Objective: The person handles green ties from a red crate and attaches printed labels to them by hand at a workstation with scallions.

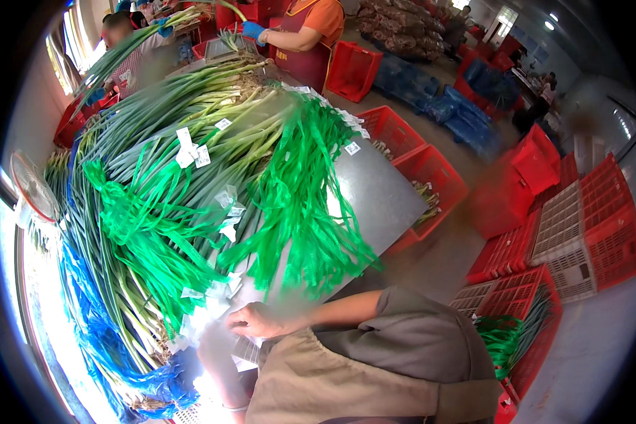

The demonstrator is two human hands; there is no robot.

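Right hand (256, 321) loosely curled, left hand (217, 340) washed out by glare — any hold cannot be told — both near white tags (218, 290) and green strips (166, 240) lying over leeks (159, 106).

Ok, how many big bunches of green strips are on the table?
2: the left bunch lies over the scallions; the right bunch reaches onto the bare part of the table. Others may be hidden underneath.

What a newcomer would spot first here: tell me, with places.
Two bunches of bright green strips across the middle of the table would probably strike first. Long green onions lie beyond them and to their left. Red crates stand right of the table.
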